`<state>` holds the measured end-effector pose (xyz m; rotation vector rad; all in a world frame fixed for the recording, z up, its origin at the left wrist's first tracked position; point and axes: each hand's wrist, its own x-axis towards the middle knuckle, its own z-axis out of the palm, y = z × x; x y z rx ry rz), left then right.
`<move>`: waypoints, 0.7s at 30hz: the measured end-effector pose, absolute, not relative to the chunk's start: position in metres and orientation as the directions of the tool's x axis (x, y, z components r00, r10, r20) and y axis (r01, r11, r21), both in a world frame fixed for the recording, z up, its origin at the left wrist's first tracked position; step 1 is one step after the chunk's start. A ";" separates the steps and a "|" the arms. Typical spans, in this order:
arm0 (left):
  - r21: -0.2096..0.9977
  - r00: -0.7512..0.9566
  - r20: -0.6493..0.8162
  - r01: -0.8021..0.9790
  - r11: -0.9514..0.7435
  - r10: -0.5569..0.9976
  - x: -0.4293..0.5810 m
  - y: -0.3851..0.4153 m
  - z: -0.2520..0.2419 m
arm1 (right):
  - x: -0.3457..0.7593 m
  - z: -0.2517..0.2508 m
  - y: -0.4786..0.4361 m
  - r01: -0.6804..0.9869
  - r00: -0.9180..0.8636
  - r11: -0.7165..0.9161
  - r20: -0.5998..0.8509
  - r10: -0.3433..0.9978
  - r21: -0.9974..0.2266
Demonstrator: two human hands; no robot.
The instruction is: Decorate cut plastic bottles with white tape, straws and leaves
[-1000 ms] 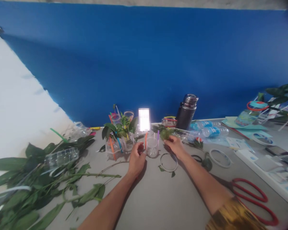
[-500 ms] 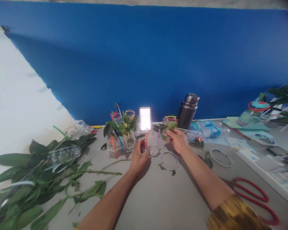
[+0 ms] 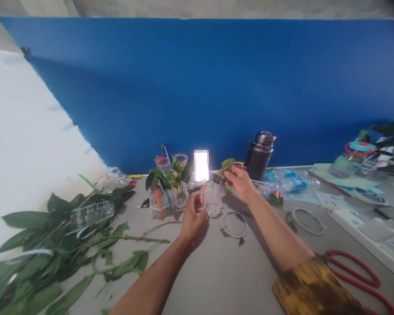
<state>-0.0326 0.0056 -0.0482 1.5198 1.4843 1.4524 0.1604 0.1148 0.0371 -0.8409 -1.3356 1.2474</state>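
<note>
Our right hand (image 3: 239, 183) pinches a leafy sprig (image 3: 227, 165) — grip pressed together. Our left hand (image 3: 193, 219) sits against a clear plastic cup (image 3: 212, 203) — its grip we cannot tell

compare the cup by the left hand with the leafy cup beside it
The cup by the left hand shows only an orange straw and a purple straw, with no leaves inside, while the leafy cup has green leaves rising out of it. The left hand is against the first cup; no hand touches the leafy cup. Both are clear and stand upright on the grey table.
</note>
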 end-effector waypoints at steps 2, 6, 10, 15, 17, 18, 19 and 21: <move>0.919 -0.204 0.305 0.318 -0.232 0.930 -0.033 0.006 -0.048 | 0.159 0.034 0.116 -0.147 -0.198 0.224 0.251 0.948 -0.963; 0.921 -0.211 0.301 0.318 -0.226 0.930 -0.032 0.006 -0.048 | 0.157 0.028 0.121 -0.059 -0.237 0.294 0.299 0.924 -0.954; 0.921 -0.219 0.286 0.332 -0.205 0.933 -0.030 0.006 -0.046 | 0.157 0.024 0.125 0.019 -0.252 0.342 0.326 0.911 -0.940; 0.924 -0.209 0.290 0.314 -0.217 0.934 -0.031 0.006 -0.047 | 0.159 0.028 0.123 0.113 -0.299 0.431 0.383 0.874 -0.895; 0.927 -0.211 0.285 0.308 -0.213 0.935 -0.032 0.007 -0.048 | 0.159 0.030 0.121 0.136 -0.303 0.471 0.416 0.857 -0.872; 0.928 -0.213 0.282 0.307 -0.210 0.936 -0.032 0.007 -0.049 | 0.159 0.032 0.121 0.141 -0.299 0.487 0.432 0.851 -0.862; 0.929 -0.216 0.280 0.307 -0.207 0.935 -0.032 0.008 -0.049 | 0.159 0.032 0.120 0.145 -0.295 0.500 0.445 0.845 -0.854; 0.929 -0.222 0.280 0.309 -0.205 0.934 -0.032 0.008 -0.050 | 0.159 0.033 0.120 0.150 -0.292 0.518 0.463 0.837 -0.842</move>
